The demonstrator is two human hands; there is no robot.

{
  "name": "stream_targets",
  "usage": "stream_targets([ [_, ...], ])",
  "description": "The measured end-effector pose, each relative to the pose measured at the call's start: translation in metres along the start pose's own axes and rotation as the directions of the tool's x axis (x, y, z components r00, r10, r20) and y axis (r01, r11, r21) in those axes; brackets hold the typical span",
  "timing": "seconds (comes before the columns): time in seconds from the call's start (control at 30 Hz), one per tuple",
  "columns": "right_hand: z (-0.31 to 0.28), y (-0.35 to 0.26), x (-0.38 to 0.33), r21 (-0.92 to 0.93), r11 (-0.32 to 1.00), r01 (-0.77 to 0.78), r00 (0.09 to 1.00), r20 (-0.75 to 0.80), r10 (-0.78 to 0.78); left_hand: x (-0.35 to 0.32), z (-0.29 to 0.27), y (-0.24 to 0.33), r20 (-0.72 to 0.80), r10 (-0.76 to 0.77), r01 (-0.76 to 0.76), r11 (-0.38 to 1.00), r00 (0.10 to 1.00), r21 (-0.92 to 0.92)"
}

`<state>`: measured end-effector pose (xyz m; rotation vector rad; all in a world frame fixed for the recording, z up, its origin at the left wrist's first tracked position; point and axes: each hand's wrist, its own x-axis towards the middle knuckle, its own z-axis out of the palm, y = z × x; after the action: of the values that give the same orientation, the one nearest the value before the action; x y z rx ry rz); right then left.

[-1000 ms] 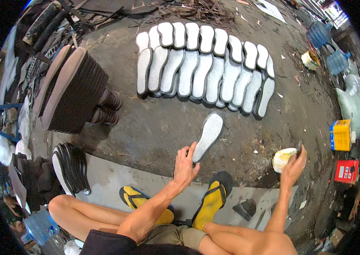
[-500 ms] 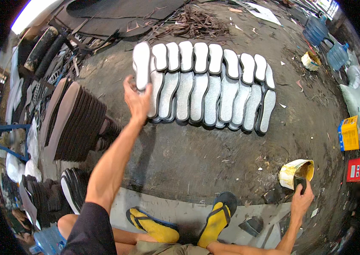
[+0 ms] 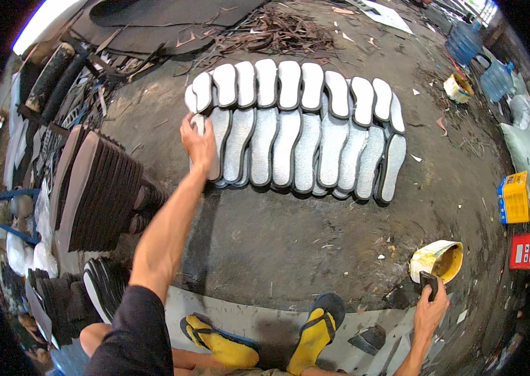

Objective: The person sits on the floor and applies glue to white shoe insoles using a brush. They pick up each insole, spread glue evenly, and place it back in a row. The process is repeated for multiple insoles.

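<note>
On the dark floor lie two overlapping rows of shoe soles (image 3: 289,141), with pale, whitish upper faces and black edges. At the rows' left end, my left hand (image 3: 198,145) has finger and thumb on either side of a sole's pale tip (image 3: 198,122); the rest of that sole is partly hidden by the hand. Low on the right, my right hand (image 3: 431,310) grips a small dark flat piece (image 3: 428,282), its exact kind unclear. That piece is beside the mouth of a tipped, stained whitish-yellow tub (image 3: 423,262), which has brownish residue inside.
Brown soles (image 3: 89,194) stand stacked on the left, with more dark soles (image 3: 107,285) below them. My feet, in yellow socks and flip-flops (image 3: 318,326), are at the near edge. A yellow can (image 3: 515,197) and blue water jugs (image 3: 463,45) line the right. Scrap strips (image 3: 277,32) lie behind.
My left hand has brought the lifted sole down onto the left end of the rows. My right hand has shifted slightly left and down, drawing the dark piece out from the tub's mouth.
</note>
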<state>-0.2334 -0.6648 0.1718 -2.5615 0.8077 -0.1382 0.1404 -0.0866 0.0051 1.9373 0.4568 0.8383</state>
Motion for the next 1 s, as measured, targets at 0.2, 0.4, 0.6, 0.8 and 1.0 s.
stream_targets([
  [0.2,0.026,-0.001,0.0,-0.117,0.97,0.214,0.973,-0.058,-0.222,-0.196,-0.142,0.035,-0.142,-0.068,0.087,0.988,0.987,0.13],
  [0.4,0.063,-0.012,0.002,-0.029,0.933,0.358,0.933,-0.024,-0.359,-0.267,-0.308,0.041,-0.586,-0.14,0.406,0.844,0.798,0.351],
  [0.6,0.086,-0.044,-0.008,0.209,0.893,0.399,0.911,0.024,-0.412,-0.202,-0.488,0.051,-0.513,0.214,0.328,0.557,0.831,0.763],
  [0.8,0.093,-0.071,-0.017,0.236,0.87,0.434,0.894,0.01,-0.449,-0.183,-0.596,0.009,-0.605,-0.611,0.798,0.076,0.511,0.598],
  [1.0,0.089,-0.07,-0.015,0.216,0.871,0.442,0.891,0.005,-0.454,-0.182,-0.61,-0.019,-0.564,-0.612,0.811,0.246,0.555,0.531],
])
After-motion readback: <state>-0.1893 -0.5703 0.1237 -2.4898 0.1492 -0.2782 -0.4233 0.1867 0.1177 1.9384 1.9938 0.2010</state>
